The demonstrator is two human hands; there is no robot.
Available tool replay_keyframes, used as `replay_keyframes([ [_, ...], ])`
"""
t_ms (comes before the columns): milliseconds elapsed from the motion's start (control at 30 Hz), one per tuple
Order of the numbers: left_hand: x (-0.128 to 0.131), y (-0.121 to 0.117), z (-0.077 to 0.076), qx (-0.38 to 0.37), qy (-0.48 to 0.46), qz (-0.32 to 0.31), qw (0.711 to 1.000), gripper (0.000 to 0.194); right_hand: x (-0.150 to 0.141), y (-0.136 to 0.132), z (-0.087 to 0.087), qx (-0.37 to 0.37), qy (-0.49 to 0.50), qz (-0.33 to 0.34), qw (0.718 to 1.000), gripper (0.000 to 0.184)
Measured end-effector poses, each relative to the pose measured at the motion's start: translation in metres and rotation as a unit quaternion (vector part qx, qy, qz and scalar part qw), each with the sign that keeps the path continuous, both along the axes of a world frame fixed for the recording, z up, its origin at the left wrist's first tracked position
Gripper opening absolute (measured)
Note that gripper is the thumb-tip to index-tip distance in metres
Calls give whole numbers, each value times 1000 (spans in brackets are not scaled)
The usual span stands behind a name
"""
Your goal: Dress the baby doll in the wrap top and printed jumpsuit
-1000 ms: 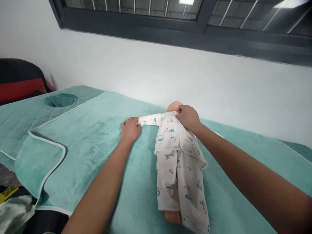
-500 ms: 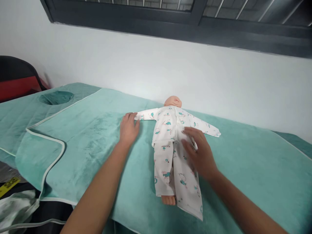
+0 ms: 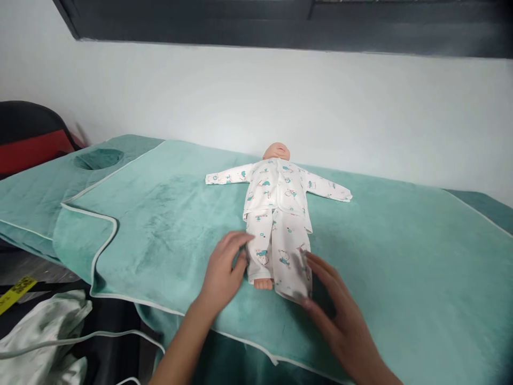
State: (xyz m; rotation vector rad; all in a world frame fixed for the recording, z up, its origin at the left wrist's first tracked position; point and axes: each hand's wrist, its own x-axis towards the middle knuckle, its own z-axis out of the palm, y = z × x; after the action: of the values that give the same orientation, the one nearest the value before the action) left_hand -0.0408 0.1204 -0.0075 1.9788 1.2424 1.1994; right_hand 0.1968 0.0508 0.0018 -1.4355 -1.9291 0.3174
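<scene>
A baby doll (image 3: 276, 151) lies on its back, arms spread, dressed in a white printed jacket (image 3: 266, 187) and matching pants (image 3: 286, 235). Its toes (image 3: 263, 284) show below one pant leg, while the other leg's cuff hangs longer and covers the foot. My left hand (image 3: 225, 270) is beside the shorter leg, thumb and fingers apart, fingertips at the cloth's edge. At the longer leg, my right hand (image 3: 339, 310) has its fingers spread near the side and cuff. Whether its fingertips press on the cloth I cannot tell.
A green plush blanket (image 3: 393, 251) covers the bed, with a face hole (image 3: 98, 159) at the left end. A black and red chair (image 3: 34, 136) stands behind it. Crumpled white cloth (image 3: 48, 337) and a pale cord (image 3: 88, 336) are at lower left. A wall runs behind.
My left hand has left the doll's sleeve and moved down beside the leg. My right hand has gone from the jacket's lower part to the longer pant leg. The view has tilted down.
</scene>
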Motion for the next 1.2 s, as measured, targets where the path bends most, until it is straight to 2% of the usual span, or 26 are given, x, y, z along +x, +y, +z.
replay_keyframes([
  [100,9,-39,-8,-7,-16,-10,1000,53,-16,-8,-6,36,-39,20,998,57],
  [167,20,-57,-14,-9,2,22,1000,53,-25,-3,-11,56,-45,-7,997,47],
  [233,32,-64,-18,-1,32,73,997,49,-32,3,-14,69,-30,-28,997,38],
  [367,47,-60,-20,43,79,147,985,37,-29,4,-17,81,31,-61,994,33],
  [500,45,-58,-11,100,32,166,981,29,-13,-5,-14,81,83,-122,986,30],
  [633,42,-62,-3,103,5,190,976,24,-8,-10,-14,79,112,-162,977,28],
  [733,46,-64,-4,134,27,197,971,26,-17,-14,-18,82,116,-119,983,30],
  [867,51,-63,-13,188,122,165,961,33,-29,-22,-21,89,107,-53,989,37],
  [1067,43,-61,-28,212,183,164,946,40,-26,-29,-8,115,112,-39,986,31],
  [1200,41,-62,-31,204,193,173,944,39,-26,-27,-2,122,74,-42,989,32],
])
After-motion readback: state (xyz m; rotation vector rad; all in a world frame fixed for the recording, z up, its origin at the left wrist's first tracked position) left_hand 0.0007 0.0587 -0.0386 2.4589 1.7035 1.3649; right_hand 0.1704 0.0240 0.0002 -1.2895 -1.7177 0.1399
